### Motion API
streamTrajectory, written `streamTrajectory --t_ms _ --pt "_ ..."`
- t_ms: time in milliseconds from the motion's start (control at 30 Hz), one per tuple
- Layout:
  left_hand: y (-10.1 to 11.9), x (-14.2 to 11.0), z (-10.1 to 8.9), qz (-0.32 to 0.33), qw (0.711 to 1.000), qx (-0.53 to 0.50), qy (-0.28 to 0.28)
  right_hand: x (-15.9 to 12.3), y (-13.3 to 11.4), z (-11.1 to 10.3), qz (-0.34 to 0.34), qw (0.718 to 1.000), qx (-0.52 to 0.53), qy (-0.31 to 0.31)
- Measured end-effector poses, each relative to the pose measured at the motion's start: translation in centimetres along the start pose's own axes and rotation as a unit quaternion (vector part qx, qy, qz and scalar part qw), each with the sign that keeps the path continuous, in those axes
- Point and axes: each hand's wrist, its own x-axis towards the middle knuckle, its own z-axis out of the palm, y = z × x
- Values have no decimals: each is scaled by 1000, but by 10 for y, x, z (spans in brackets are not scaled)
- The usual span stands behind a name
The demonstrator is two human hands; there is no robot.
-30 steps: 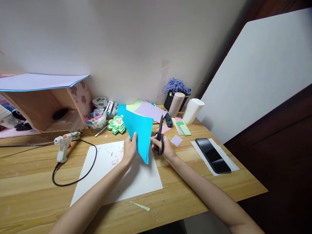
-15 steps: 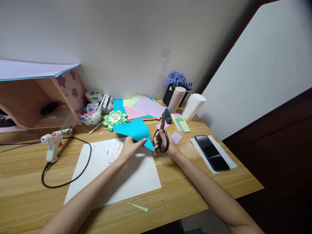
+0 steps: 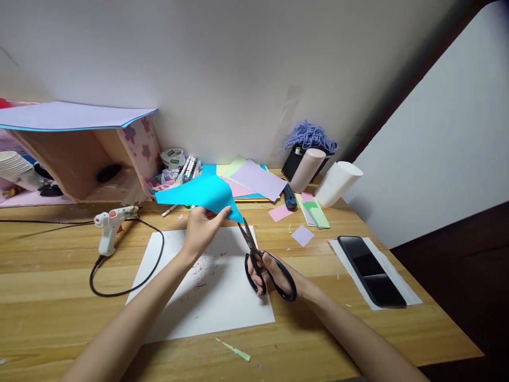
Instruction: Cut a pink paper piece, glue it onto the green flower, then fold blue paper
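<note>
**Fingers (image 3: 223, 214) pinch blue paper (image 3: 202, 193), scissor tips at its near right corner**

The left hand (image 3: 201, 231) has its thumb on top of the blue paper and the other fingers beneath – a closed pinch, close to the sheet's right end. The paper is raised above the table (image 3: 310, 339), bent over the hand. Its long axis runs from the far left to a pointed corner at the near right, just beyond the thumb.

The right hand (image 3: 278, 271) is wrapped around the handles of the black scissors (image 3: 253, 248), fingers and thumb through the loops. The handles are spread and the blades stand a little apart, pointing far and slightly left, straight at that corner. Blades and paper meet at an angle there – whether the metal touches the sheet I cannot tell. The left hand is nearer the paper's body; the right reaches only its corner, by way of the scissors.

Beneath them both lies a white sheet (image 3: 238, 307) with coloured marks. A glue gun (image 3: 109, 228) stands to the left, a lilac square (image 3: 303, 236) lies to the right, and farther right is a phone (image 3: 371, 270).
</note>
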Motion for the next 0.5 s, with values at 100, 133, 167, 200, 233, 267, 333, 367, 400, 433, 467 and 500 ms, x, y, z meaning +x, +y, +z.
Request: streamTrajectory --t_ms 100,133,167,200,233,267,333,367,400,433,467,500 --pt "0 -1 1 1 1000 8 -9 1 -2 0 -1 1000 -22 13" --pt "0 -1 1 -1 1000 9 -13 1 -2 0 1 1000 -23 16" --pt "0 -1 1 -3 1000 10 -17 1 -2 0 4 1000 -22 18" --pt "0 -2 2 -5 1000 11 -20 1 -2 0 5 1000 -22 19" --pt "0 -2 2 -7 1000 15 -22 2 -2 0 4 1000 -22 20" --pt "0 -2 3 -8 1000 18 -24 2 -2 -1 3 1000 -21 20" --pt "1 -3 4 -11 999 22 -27 3 -1 -1 1 1000 -20 20" --pt "1 -3 4 -13 999 22 -28 3 0 -2 2 1000 -17 19" --pt "1 -3 4 -14 999 23 -30 3 0 -2 3 1000 -13 18" --pt "1 -4 5 -17 999 24 -33 4 1 -3 3 1000 -9 18" --pt "1 -4 5 -19 999 27 -35 4 2 -3 4 1000 -6 19" --pt "1 -4 6 -21 999 32 -37 5 2 -3 4 1000 -3 19"
